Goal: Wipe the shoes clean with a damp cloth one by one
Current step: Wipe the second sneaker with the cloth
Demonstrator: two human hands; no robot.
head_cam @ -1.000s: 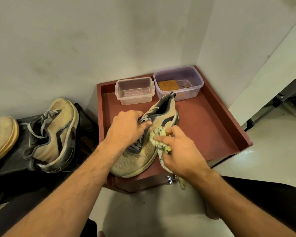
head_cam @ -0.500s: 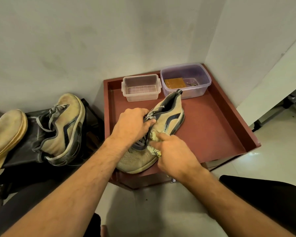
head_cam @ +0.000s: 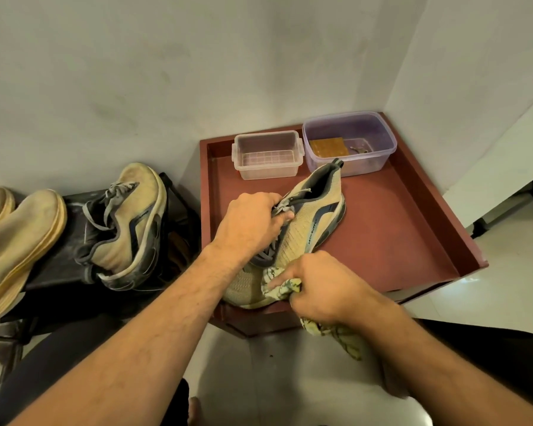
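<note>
The right hand (head_cam: pixel 323 290) pinches the cloth (head_cam: pixel 279 287), now shifted down from mid-shoe to the toe side of the shoe (head_cam: pixel 302 238). The left hand (head_cam: pixel 250 222) keeps its grip clamped on the laces, the shoe resting on the red table (head_cam: pixel 406 241).

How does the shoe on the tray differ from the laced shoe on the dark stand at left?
The tray shoe is gripped at the laces by the left hand while the right hand presses a cloth on it; the stand shoe is untouched. The tray shoe's toe points toward the person, the stand shoe's toward the wall. The stand shoe's sole looks grimier. Both are beige with grey trim.
</note>
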